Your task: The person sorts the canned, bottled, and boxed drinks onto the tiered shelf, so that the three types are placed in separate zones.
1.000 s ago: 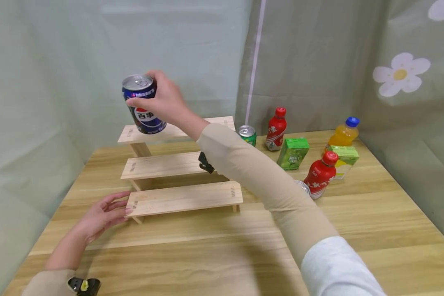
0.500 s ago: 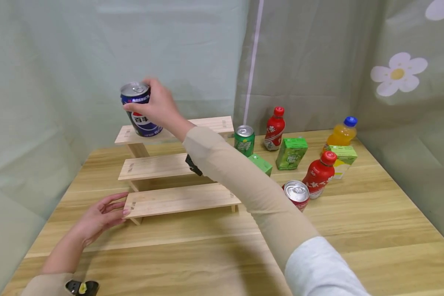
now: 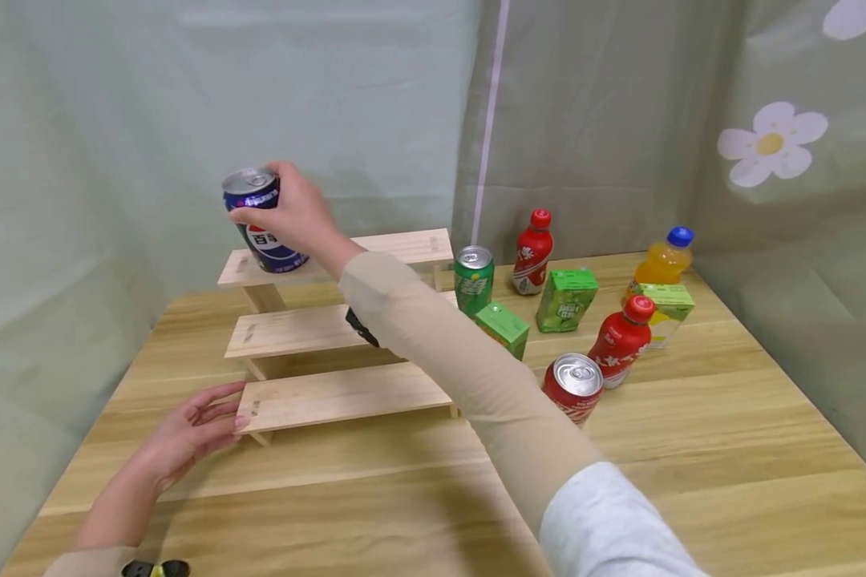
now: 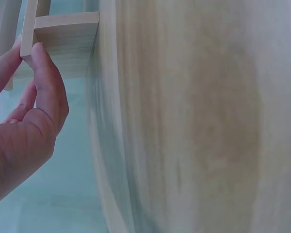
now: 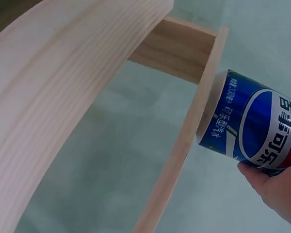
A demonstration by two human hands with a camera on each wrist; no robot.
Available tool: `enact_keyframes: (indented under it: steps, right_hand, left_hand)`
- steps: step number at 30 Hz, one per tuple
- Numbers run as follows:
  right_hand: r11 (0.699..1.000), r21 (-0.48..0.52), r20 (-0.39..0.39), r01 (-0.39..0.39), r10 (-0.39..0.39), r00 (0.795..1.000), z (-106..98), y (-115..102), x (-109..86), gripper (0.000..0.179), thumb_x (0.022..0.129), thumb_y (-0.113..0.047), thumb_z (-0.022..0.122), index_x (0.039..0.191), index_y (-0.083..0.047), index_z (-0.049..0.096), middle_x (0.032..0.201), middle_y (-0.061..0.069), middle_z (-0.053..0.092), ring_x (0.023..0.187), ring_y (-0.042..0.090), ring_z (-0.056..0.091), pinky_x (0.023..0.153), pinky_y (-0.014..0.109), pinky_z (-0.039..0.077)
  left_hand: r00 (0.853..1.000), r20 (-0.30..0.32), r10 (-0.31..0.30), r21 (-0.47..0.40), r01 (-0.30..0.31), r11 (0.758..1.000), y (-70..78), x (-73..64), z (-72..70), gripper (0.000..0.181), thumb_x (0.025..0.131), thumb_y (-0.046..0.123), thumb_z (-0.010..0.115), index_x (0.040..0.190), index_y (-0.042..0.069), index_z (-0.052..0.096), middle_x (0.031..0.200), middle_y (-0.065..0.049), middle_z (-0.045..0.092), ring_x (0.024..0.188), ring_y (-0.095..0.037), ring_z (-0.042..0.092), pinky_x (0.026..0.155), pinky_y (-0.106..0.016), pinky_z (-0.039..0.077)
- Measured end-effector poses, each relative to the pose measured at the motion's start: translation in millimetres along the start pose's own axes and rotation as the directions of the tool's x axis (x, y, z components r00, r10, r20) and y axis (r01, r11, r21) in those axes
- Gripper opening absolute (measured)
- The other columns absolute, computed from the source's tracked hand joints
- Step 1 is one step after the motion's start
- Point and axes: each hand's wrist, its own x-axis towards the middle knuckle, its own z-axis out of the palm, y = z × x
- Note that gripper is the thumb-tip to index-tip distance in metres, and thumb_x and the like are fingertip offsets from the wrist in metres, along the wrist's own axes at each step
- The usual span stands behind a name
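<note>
My right hand (image 3: 299,210) grips a blue Pepsi can (image 3: 274,250) by its sides, thumb in front. It holds the can at the left end of the top board of a three-tier wooden shelf (image 3: 346,393). In the right wrist view, the base of the Pepsi can (image 5: 254,124) is at the top board (image 5: 196,114); whether its whole weight rests there I cannot tell. My left hand (image 3: 191,433) is at the bottom board's left end. The left wrist view shows its thumb and index finger (image 4: 48,87) pinching that board's end.
Right of the shelf stand a green can (image 3: 474,280), green boxes (image 3: 566,300), red bottles (image 3: 532,252), a red can (image 3: 573,389), a yellow-green carton (image 3: 665,308) and an orange drink bottle (image 3: 665,263). Curtains hang behind the wooden table (image 3: 693,449).
My right hand has lowered the Pepsi can onto or close to the top board, slightly leftward. The shifted forearm uncovers the red can and a green box. The left hand keeps its place at the shelf.
</note>
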Motion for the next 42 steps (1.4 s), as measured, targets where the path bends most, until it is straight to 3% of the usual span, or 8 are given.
enact_keyframes:
  steps: [13, 23, 31, 42]
  right_hand:
    - [0.999, 0.019, -0.064, -0.027, 0.029, 0.998, 8.6, -2.6, -1.0, 0.072, 0.075, -0.036, 0.081, 0.134, -0.021, 0.043, 0.121, -0.008, 0.057, 0.104, 0.004, 0.056, 0.084, 0.015, 0.047]
    - [0.997, 0.065, 0.067, -0.037, 0.033, 0.997, -2.1, 2.3, -0.8, 0.081, 0.077, -0.037, 0.079, 0.142, -0.022, 0.033, 0.130, -0.007, 0.052, 0.113, 0.006, 0.053, 0.089, 0.018, 0.047]
    - [0.998, 0.016, 0.060, -0.061, 0.060, 0.996, -24.7, 6.8, -0.3, 0.083, 0.080, -0.042, 0.075, 0.146, -0.022, 0.029, 0.148, -0.006, 0.037, 0.134, 0.006, 0.037, 0.103, 0.020, 0.040]
    - [0.997, -0.008, 0.035, -0.070, 0.070, 0.997, -72.9, 17.6, -3.1, 0.087, 0.078, -0.048, 0.074, 0.146, -0.022, 0.027, 0.150, 0.000, 0.034, 0.134, 0.014, 0.037, 0.105, 0.028, 0.041]
  left_hand:
    - [1.000, 0.006, 0.017, -0.014, -0.017, 1.000, -2.0, -0.5, -0.4, 0.046, 0.093, 0.000, 0.057, 0.124, 0.033, 0.052, 0.107, 0.017, 0.059, 0.097, -0.002, 0.061, 0.079, -0.022, 0.056]
    - [0.999, 0.008, 0.034, -0.027, -0.033, 0.999, -4.9, 2.3, -0.6, 0.045, 0.092, -0.001, 0.057, 0.122, 0.034, 0.053, 0.107, 0.015, 0.060, 0.095, -0.005, 0.063, 0.079, -0.022, 0.057]
    - [1.000, 0.009, 0.029, -0.012, -0.029, 1.000, -4.5, 6.3, -3.2, 0.045, 0.092, 0.001, 0.058, 0.120, 0.035, 0.053, 0.107, 0.016, 0.059, 0.095, -0.004, 0.062, 0.079, -0.023, 0.057]
    - [1.000, -0.027, -0.012, 0.041, 0.013, 0.999, -1.3, 13.1, -4.9, 0.044, 0.091, 0.005, 0.062, 0.123, 0.032, 0.050, 0.107, 0.016, 0.056, 0.095, -0.003, 0.062, 0.080, -0.024, 0.057]
